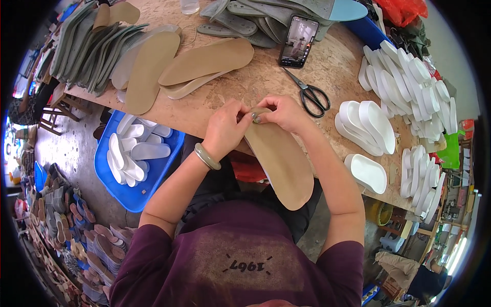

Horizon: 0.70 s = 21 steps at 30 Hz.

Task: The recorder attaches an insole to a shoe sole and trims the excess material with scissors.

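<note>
Tan insole held at the near edge of the surface, long axis running from the fingers back toward the person's lap. Left hand and right hand meet at its far tip, fingers of both pinched on that end. The insole is flat, matte, with a pale underside edge.

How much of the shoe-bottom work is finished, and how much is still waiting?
Done, it seems: a few tan insoles lie flat on the table. In hand: the left hand and right hand pinch the top end of one tan insole. Left, probably plenty: rows of white heel pieces on the right, grey soles stacked far left, more white pieces in the blue bin.
</note>
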Tool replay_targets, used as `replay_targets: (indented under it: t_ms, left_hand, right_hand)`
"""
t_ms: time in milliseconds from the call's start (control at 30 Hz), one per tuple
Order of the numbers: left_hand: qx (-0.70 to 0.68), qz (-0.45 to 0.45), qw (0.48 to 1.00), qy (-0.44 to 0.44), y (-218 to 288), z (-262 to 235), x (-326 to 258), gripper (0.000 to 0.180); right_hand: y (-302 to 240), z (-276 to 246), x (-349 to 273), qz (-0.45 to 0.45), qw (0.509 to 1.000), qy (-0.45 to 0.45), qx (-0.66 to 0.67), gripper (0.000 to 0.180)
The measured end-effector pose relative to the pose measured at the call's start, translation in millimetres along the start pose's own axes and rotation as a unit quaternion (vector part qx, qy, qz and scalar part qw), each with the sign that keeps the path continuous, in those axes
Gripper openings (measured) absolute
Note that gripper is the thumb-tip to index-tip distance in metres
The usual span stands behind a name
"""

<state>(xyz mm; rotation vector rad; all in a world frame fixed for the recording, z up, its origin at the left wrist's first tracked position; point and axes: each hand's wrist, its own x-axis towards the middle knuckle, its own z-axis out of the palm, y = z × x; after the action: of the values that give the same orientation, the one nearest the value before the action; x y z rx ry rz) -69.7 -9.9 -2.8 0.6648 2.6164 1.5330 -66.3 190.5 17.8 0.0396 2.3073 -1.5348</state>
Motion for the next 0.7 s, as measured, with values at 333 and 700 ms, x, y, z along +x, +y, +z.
replay_targets:
  t_ms: [333, 700]
  left_hand:
    - [-0.008, 0.021, 1.000, -0.003, -10.0, -1.6, 3.9, 0.017]
    - [0.027, 0.012, 0.996, -0.085, 5.0, -9.5, 9.7, 0.024]
  right_hand:
    - [11.0, -8.7, 3.5, 0.024, 0.997, 0.010, 0.074, 0.026]
    - [-8.2, 7.0, -31.3, 0.038, 0.993, 0.070, -0.086, 0.039]
